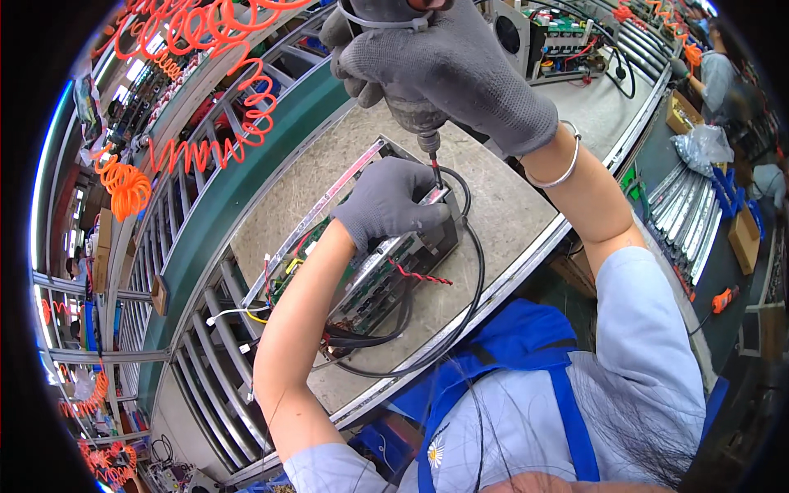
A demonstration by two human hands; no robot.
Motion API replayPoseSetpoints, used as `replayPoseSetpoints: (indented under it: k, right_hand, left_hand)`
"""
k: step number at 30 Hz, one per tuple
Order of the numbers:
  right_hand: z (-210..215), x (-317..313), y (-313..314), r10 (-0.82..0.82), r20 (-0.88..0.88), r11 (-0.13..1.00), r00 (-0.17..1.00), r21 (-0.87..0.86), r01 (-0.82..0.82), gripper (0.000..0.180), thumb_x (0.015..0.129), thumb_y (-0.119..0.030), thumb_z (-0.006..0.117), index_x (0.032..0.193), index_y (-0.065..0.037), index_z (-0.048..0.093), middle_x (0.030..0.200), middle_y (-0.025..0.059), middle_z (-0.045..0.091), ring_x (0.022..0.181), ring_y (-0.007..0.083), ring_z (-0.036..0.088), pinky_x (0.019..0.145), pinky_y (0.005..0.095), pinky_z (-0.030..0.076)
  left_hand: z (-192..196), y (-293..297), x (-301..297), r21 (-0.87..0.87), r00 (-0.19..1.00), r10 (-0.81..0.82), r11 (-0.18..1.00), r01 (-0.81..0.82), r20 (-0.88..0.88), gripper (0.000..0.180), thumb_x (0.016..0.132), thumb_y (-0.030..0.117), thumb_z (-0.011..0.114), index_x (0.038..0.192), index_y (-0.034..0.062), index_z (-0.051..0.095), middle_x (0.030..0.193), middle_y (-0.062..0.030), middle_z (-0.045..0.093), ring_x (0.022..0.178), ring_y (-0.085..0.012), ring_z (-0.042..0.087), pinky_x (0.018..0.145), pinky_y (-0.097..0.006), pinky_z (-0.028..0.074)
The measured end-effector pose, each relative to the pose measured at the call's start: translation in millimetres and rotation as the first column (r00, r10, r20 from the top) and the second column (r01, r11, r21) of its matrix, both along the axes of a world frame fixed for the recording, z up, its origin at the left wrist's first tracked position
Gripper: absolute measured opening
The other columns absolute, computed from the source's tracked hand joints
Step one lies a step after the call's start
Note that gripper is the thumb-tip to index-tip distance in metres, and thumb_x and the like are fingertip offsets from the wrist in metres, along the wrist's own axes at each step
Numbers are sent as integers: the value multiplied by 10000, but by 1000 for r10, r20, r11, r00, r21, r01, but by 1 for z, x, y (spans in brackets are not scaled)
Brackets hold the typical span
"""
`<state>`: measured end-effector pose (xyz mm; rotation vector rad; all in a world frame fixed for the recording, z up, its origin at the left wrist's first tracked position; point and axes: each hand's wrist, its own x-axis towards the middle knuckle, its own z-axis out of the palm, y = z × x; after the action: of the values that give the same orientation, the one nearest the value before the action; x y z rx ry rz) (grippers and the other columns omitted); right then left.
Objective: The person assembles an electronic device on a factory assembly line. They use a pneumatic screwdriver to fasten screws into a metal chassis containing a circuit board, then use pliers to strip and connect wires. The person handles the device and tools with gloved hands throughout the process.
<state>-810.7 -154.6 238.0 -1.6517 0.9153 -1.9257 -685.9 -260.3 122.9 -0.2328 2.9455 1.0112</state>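
My right hand (460,70), in a grey glove, is wrapped round a dark power screwdriver (411,111) held upright, bit down. The bit's tip meets the far right corner of an electronics unit with a metal frame (323,200). My left hand (390,201), also gloved in grey, grips the frame at that corner, thumb and fingers close beside the bit. Green circuit boards (370,292) show inside the unit below my left hand. A red twisted wire (423,277) sticks out of its side. Any screw under the bit is too small to make out.
A thick black cable (479,283) loops round the unit's right side on the worn board (509,215). Metal rollers (215,361) lie at the left. Red coiled hoses (255,107) hang at the upper left. Another unit (563,45) stands at the far right; a person (717,74) is beyond.
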Motion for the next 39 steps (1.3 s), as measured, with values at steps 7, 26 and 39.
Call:
replayPoseSetpoints:
  k: [7,26,39]
  right_hand:
    - [0,5,-4,-150,-154,986,977,51,159,93,788,-63,639,825,-39,557,678,-22,557,605,63,507,556,259,432]
    - [3,-3,-6,-16,-11,987,1000,162,18,137,813,-88,658,930,-27,620,731,36,633,592,117,609,532,271,499]
    - [-96,72,117,509,-30,567,860,764,-309,432,869,-217,599,1211,41,545,909,138,636,703,180,616,633,288,510]
  left_hand:
    - [-3,-1,-3,30,1000,-1,1000,2,-26,360,707,317,795,850,0,701,668,-51,626,626,-118,555,602,-313,474]
    - [24,15,8,-271,995,7,962,-33,-98,474,696,452,765,1002,93,725,822,-116,685,805,-267,639,738,-395,485]
    - [-23,197,150,83,540,519,768,-636,-663,354,623,253,765,926,118,640,816,-101,619,895,-354,601,842,-448,459]
